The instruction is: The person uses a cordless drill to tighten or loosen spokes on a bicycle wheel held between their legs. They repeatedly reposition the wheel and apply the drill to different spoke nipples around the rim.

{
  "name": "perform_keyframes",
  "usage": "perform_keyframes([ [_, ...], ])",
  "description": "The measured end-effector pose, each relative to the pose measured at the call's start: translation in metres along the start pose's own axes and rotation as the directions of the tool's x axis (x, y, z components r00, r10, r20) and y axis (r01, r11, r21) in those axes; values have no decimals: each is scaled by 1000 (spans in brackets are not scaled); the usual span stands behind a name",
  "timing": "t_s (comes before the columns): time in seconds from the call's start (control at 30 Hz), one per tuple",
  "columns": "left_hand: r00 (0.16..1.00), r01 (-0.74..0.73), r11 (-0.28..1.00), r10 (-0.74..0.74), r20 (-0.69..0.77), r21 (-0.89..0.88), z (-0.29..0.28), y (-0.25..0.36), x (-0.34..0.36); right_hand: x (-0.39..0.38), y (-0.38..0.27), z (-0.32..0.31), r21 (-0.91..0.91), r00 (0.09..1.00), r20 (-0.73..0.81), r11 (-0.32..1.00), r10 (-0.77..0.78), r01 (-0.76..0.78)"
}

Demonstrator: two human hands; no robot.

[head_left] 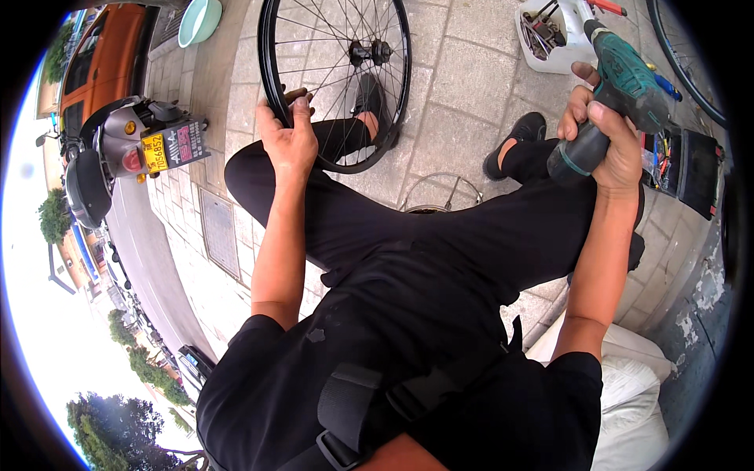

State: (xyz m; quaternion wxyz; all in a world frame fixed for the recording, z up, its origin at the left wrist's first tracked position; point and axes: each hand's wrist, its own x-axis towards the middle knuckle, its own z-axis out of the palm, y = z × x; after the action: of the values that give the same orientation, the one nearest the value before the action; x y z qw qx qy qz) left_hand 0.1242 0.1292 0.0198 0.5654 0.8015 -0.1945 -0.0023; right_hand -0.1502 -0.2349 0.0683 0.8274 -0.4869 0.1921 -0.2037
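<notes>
My left hand [289, 141] has its fingers closed around the black rim [267, 55] of an upright spoked wheel, left of its hub [369, 52]. The wheel stands between my bent legs, near my left shoe [367, 98]. My right hand [605, 141] is closed around a teal and black cordless drill [628, 78], held above my right knee with the chuck angled up and away from me. A metal ring-shaped object [441, 180] shows behind my thighs, partly hidden by them.
A white tub [530, 59] of tools, another wheel [691, 78] and a black tool bag [691, 177] are ahead and right. A mint basin [200, 20], scooter [98, 169] and orange car [94, 63] are left. White sacks [628, 408] lie beside me on the paving [455, 78].
</notes>
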Motion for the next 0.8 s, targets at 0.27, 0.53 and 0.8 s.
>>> perform_keyframes([
  [0.27,999,-37,993,37,8,113,-5,-4,-48,4,4,-13,68,985,-59,985,160,-156],
  [0.53,995,75,985,-83,48,153,-6,5,-12,4,1,-9,73,987,-128,994,92,-83],
  [0.8,978,53,994,-72,197,98,30,59,117,-1,2,-18,61,974,-202,994,106,-96],
])
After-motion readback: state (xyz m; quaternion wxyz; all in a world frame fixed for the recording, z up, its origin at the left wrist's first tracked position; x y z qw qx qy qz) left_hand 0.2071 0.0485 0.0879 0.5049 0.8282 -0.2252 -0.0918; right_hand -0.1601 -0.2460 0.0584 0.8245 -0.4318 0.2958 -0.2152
